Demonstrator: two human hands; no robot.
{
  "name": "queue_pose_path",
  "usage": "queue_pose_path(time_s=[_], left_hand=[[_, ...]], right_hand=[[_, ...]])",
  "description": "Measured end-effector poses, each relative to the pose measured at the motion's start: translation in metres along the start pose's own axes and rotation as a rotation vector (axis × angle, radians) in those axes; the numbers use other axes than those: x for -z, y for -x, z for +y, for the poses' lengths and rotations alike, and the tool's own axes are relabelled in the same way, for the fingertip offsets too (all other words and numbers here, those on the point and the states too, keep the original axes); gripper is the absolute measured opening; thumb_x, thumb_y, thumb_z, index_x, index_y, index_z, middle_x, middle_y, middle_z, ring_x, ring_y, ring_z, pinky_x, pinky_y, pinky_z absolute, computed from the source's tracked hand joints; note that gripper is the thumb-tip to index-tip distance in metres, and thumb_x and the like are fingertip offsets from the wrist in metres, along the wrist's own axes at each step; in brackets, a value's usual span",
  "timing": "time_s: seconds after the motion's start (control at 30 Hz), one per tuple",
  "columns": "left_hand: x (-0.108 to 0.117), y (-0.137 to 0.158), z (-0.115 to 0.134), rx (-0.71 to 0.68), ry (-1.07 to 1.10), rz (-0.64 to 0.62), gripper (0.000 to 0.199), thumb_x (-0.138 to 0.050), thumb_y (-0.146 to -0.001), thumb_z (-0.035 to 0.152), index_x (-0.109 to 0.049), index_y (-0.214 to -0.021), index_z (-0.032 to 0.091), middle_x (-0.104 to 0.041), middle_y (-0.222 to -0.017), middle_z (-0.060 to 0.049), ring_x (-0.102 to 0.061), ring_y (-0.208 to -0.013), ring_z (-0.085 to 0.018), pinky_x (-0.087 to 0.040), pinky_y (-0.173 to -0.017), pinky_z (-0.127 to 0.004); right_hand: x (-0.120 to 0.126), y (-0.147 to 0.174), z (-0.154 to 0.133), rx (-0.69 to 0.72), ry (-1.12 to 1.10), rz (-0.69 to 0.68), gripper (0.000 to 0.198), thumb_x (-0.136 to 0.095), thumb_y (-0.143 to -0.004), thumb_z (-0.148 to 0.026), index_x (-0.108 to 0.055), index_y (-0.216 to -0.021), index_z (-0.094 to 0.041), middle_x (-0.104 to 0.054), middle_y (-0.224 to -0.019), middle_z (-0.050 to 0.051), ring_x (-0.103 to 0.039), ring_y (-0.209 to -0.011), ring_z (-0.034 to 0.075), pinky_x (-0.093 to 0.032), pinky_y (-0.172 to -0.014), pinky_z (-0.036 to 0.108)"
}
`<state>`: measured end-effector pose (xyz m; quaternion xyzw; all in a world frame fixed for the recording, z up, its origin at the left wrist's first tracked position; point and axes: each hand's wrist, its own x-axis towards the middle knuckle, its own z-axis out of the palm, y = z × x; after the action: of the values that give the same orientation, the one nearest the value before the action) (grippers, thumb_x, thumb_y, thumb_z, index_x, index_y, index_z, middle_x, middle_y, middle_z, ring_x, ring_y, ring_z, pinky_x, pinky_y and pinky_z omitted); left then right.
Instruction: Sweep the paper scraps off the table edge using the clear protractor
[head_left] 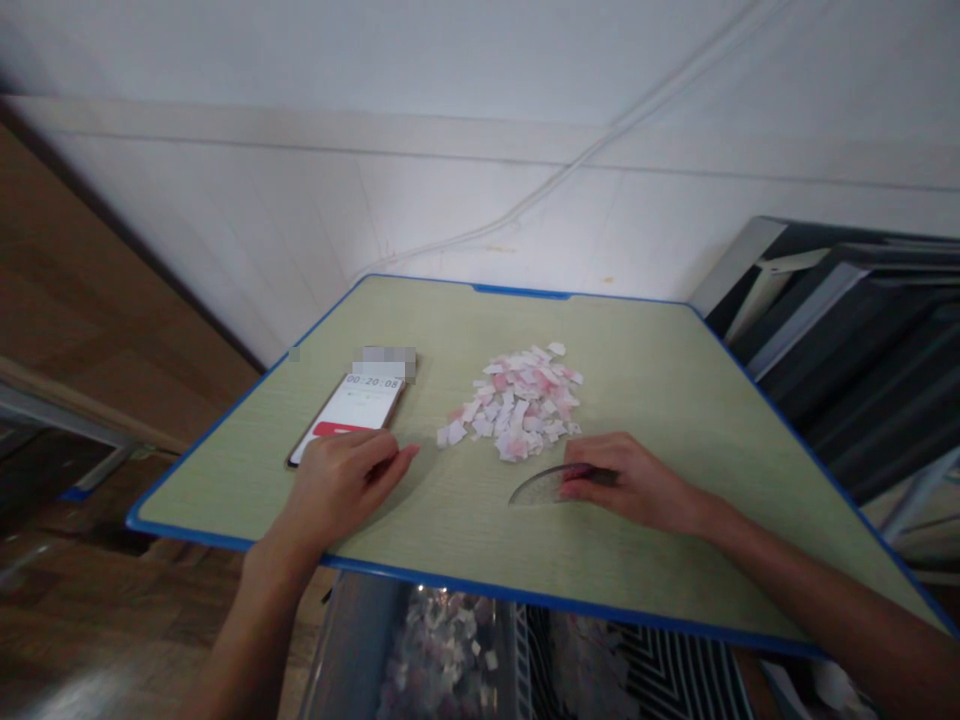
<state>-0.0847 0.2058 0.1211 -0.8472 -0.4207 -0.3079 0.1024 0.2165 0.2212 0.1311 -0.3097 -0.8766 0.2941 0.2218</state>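
My right hand [626, 475] grips a thin, see-through protractor [536, 488] by one end, with its curved edge facing up and left over the table. Just beyond it lies a loose pile of torn white and pink paper scraps [521, 405]. My left hand [349, 470] rests on the table left of the pile, its fingers curled in and the thumb pointing right; nothing shows in it. Past its knuckles lies a phone [371, 405] with a running timer and a red button on its screen, the lower part partly covered by the hand.
The pale green folding table [637, 350] has a blue rim and stands against a white wall [480, 200]. Below its front edge is a clear bin [352, 640] holding more scraps. A large cardboard box [97, 270] is at left; dark folded panels [862, 330] lean at right.
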Motion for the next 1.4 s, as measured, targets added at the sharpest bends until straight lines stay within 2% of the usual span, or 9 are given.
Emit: queue_pose_path(time_s=[0.13, 0.27, 0.37, 0.7, 0.9, 1.0, 1.13, 1.23, 1.4], left_hand=[[-0.001, 0.000, 0.000, -0.003, -0.012, -0.002, 0.041, -0.044, -0.089, 0.025, -0.041, -0.048, 0.019, -0.037, -0.043, 0.007, -0.036, -0.038, -0.006, -0.025, -0.042, -0.022], [-0.001, 0.001, -0.001, -0.002, -0.018, -0.008, 0.041, -0.044, -0.089, 0.026, -0.043, -0.049, 0.019, -0.038, -0.043, 0.006, -0.037, -0.038, -0.007, -0.025, -0.042, -0.022], [-0.001, 0.001, 0.000, -0.001, -0.017, -0.010, 0.041, -0.044, -0.089, 0.026, -0.042, -0.049, 0.019, -0.038, -0.043, 0.006, -0.036, -0.039, -0.007, -0.025, -0.042, -0.022], [0.001, -0.001, 0.002, 0.015, 0.008, -0.038, 0.042, -0.043, -0.089, 0.027, -0.041, -0.048, 0.019, -0.038, -0.043, 0.006, -0.035, -0.038, -0.007, -0.024, -0.042, -0.023], [-0.002, -0.001, 0.001, 0.019, 0.022, -0.041, 0.042, -0.042, -0.089, 0.027, -0.041, -0.048, 0.019, -0.038, -0.042, 0.006, -0.035, -0.039, -0.007, -0.023, -0.042, -0.023], [-0.002, -0.001, 0.001, 0.008, 0.017, -0.031, 0.041, -0.043, -0.088, 0.026, -0.041, -0.048, 0.019, -0.040, -0.043, 0.006, -0.035, -0.039, -0.007, -0.023, -0.042, -0.024], [-0.002, -0.002, 0.001, 0.019, 0.018, -0.045, 0.042, -0.041, -0.089, 0.027, -0.041, -0.048, 0.019, -0.041, -0.042, 0.005, -0.036, -0.039, -0.007, -0.024, -0.043, -0.023], [-0.001, -0.003, 0.002, 0.043, 0.020, -0.047, 0.042, -0.042, -0.089, 0.028, -0.041, -0.048, 0.020, -0.040, -0.042, 0.006, -0.035, -0.039, -0.007, -0.024, -0.043, -0.024], [0.000, -0.001, 0.001, 0.062, 0.036, -0.042, 0.040, -0.045, -0.087, 0.026, -0.042, -0.048, 0.020, -0.038, -0.043, 0.006, -0.033, -0.039, -0.007, -0.024, -0.042, -0.024]], right_hand=[[0.018, 0.009, 0.003, -0.154, 0.057, 0.109, 0.034, -0.052, -0.084, -0.031, -0.046, -0.054, -0.017, -0.042, -0.052, -0.003, -0.041, -0.050, 0.009, -0.030, -0.048, 0.022], [0.032, 0.015, 0.008, -0.338, 0.120, -0.037, 0.038, -0.049, -0.080, -0.034, -0.037, -0.048, -0.019, -0.032, -0.045, -0.005, -0.031, -0.043, 0.007, -0.023, -0.043, 0.022], [0.026, 0.015, 0.004, -0.383, 0.096, -0.132, 0.039, -0.046, -0.079, -0.036, -0.034, -0.046, -0.020, -0.024, -0.044, -0.007, -0.024, -0.042, 0.007, -0.018, -0.042, 0.022], [-0.018, -0.025, -0.040, -0.397, 0.072, -0.253, 0.036, -0.054, -0.072, -0.015, -0.033, -0.043, -0.018, -0.026, -0.040, -0.008, -0.026, -0.040, 0.005, -0.020, -0.045, 0.022], [-0.030, -0.045, -0.050, -0.188, 0.052, -0.273, 0.029, -0.059, -0.075, -0.021, -0.044, -0.050, -0.016, -0.041, -0.048, -0.005, -0.036, -0.047, 0.007, -0.026, -0.048, 0.022], [-0.017, -0.037, -0.041, -0.064, -0.057, -0.204, 0.026, -0.053, -0.084, -0.031, -0.050, -0.063, -0.016, -0.053, -0.061, 0.000, -0.047, -0.058, 0.010, -0.036, -0.054, 0.023], [0.004, -0.008, -0.013, -0.166, -0.411, 0.019, 0.025, -0.043, -0.091, -0.041, -0.048, -0.081, -0.018, -0.062, -0.082, 0.005, -0.057, -0.056, 0.010, -0.044, -0.050, 0.024], [0.011, 0.010, 0.006, -0.227, -0.273, 0.283, 0.028, -0.051, -0.086, -0.046, -0.050, -0.075, -0.019, -0.054, -0.064, 0.000, -0.044, -0.044, 0.008, -0.036, -0.040, 0.022], [0.009, 0.012, 0.009, -0.187, 0.008, 0.272, 0.031, -0.054, -0.083, -0.040, -0.047, -0.061, -0.019, -0.044, -0.054, -0.001, -0.039, -0.047, 0.010, -0.031, -0.042, 0.023]])
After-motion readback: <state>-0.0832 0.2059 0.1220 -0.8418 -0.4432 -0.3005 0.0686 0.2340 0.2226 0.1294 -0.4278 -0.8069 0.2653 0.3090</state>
